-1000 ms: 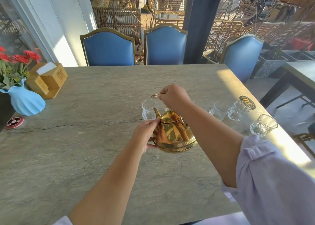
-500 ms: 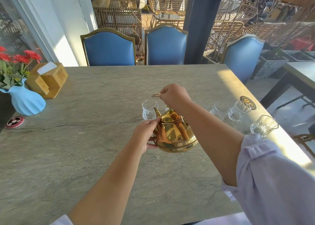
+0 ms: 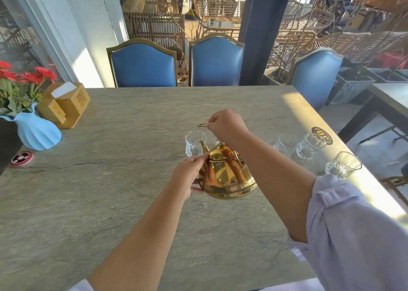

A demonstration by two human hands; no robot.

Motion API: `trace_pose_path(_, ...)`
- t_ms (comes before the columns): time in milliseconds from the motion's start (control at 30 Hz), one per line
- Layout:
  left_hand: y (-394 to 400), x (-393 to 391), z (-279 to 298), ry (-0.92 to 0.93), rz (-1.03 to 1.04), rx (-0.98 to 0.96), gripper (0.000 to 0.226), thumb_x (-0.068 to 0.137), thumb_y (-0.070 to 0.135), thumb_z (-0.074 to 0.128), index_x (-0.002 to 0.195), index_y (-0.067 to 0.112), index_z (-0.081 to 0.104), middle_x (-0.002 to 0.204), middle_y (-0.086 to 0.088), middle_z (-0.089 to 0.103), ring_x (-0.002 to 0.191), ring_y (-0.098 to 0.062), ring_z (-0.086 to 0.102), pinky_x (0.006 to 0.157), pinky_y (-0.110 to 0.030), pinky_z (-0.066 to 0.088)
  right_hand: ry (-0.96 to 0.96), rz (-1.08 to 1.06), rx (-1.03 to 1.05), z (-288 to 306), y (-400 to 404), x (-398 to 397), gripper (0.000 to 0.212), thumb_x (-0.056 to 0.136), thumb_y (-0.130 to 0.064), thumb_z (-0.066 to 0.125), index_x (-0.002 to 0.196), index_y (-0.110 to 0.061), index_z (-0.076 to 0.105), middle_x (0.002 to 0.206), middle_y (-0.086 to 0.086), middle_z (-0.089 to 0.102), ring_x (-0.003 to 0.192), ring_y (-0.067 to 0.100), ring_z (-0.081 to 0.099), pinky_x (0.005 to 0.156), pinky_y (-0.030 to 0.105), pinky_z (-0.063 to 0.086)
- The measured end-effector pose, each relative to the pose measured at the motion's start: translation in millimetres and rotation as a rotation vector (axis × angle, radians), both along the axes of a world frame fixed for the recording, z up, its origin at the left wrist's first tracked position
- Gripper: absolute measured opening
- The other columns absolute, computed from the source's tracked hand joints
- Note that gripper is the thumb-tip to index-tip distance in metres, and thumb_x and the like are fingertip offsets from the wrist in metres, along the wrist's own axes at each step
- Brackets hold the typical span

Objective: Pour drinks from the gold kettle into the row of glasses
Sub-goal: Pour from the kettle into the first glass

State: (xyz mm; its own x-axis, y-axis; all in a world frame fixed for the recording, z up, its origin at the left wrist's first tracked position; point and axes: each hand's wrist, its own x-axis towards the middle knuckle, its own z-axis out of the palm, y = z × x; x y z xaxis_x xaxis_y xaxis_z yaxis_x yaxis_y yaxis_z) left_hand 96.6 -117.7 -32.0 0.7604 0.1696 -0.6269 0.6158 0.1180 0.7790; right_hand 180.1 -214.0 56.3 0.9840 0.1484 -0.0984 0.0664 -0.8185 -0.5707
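The gold kettle [image 3: 227, 176] hangs just above the stone table [image 3: 99, 191], tilted with its spout toward the leftmost glass [image 3: 194, 144]. My right hand [image 3: 227, 125] is closed on the kettle's top handle. My left hand [image 3: 189, 176] presses against the kettle's left side below the spout. A row of clear glasses runs to the right: one [image 3: 284, 145], another [image 3: 310, 146] and one near the table's right edge [image 3: 342, 168]. My right forearm hides part of the row. I cannot tell whether liquid is flowing.
A blue vase with red flowers [image 3: 33, 129] and a wooden napkin box [image 3: 66, 105] stand at the far left. A round red coaster [image 3: 22, 158] lies beside the vase. Three blue chairs [image 3: 143, 65] line the far side. A gold sticker [image 3: 322, 132] marks the right edge.
Hands and kettle have barely shifted; the kettle stays tilted toward the leftmost glass.
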Motion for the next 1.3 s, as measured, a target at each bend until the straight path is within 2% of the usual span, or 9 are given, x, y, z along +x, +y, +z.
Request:
trace_pose_path(300, -1.1, -2.4, 3.1, -0.024, 0.01, -0.01, 0.037, 0.09, 0.052, 0.065, 0.108, 0.021, 0.07, 0.102, -0.011, 0.072, 0.093, -0.032, 0.072, 0.078, -0.055, 0.062, 0.0, -0.001, -0.009, -0.3, -0.3, 2.3, 0.024, 0.094, -0.013, 0.054, 0.106, -0.012, 0.074, 0.101, 0.008, 0.073, 0.091, 0.026, 0.068, 0.077, 0.034, 0.059)
trace_pose_path(500, -2.6, -3.2, 6.8, -0.023, 0.011, -0.009, 0.032, 0.092, 0.051, 0.064, 0.105, 0.022, 0.069, 0.101, -0.01, 0.071, 0.092, -0.031, 0.072, 0.079, -0.053, 0.062, 0.012, -0.004, -0.046, 0.2, 1.2, 5.9, 0.024, 0.094, -0.011, 0.053, 0.106, -0.005, 0.072, 0.102, 0.011, 0.073, 0.092, 0.027, 0.068, 0.083, 0.04, 0.061)
trace_pose_path(1100, -0.7, -3.0, 7.2, -0.024, 0.022, -0.01, 0.03, 0.093, 0.049, 0.063, 0.102, 0.021, 0.069, 0.098, -0.009, 0.071, 0.091, -0.031, 0.072, 0.078, -0.052, 0.063, 0.011, 0.005, -0.066, 0.9, 5.5, 7.7, 0.023, 0.094, -0.01, 0.053, 0.104, -0.004, 0.073, 0.101, 0.012, 0.073, 0.091, 0.027, 0.068, 0.083, 0.041, 0.062)
trace_pose_path(1300, 0.2, -4.1, 7.0, -0.038, 0.015, 0.021, 0.033, 0.092, 0.05, 0.064, 0.105, 0.02, 0.07, 0.107, -0.014, 0.072, 0.096, -0.034, 0.072, 0.079, -0.054, 0.062, -0.003, -0.007, 0.036, 0.4, -1.3, -1.7, 0.025, 0.095, -0.015, 0.054, 0.109, -0.009, 0.074, 0.105, 0.008, 0.073, 0.092, 0.025, 0.068, 0.084, 0.039, 0.061)
